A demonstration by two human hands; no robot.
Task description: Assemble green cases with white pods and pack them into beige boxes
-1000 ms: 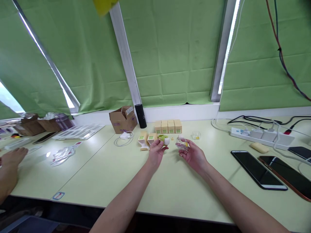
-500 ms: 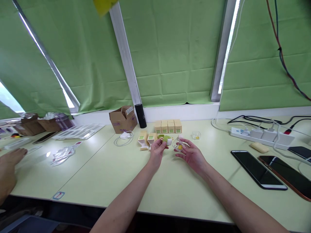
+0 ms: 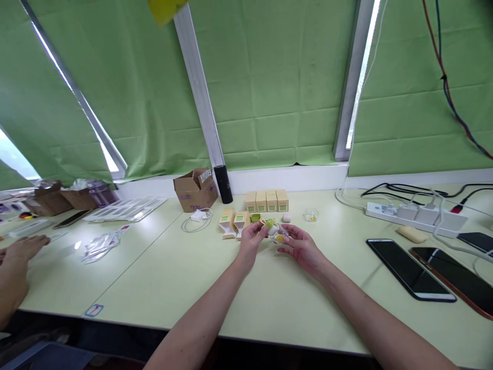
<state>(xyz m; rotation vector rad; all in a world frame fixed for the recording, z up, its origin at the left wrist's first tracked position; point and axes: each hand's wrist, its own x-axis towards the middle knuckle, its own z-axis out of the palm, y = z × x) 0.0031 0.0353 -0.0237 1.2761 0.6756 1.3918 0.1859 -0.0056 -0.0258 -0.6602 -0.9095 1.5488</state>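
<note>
My left hand pinches a small green-and-white object with a pale loop at its side; its exact kind is too small to make out. Between the fingers of my right hand is a clear plastic piece with a yellow disc, held up against the white end of the green object. Both are above the table. Just behind my hands lie a green square holder and a small pinkish-white block. A clear plastic dish with a yellow spot rests farther right.
Several small cardboard boxes stand behind my hands, with two opened ones nearer left. A carton and black cylinder stand behind them. Phones and a power strip lie right. Another person's hand is far left.
The green-and-white object and the clear piece have come together, the object tilting toward it. The green holder and pinkish-white block now show more fully behind. The other person's hand has shifted right.
</note>
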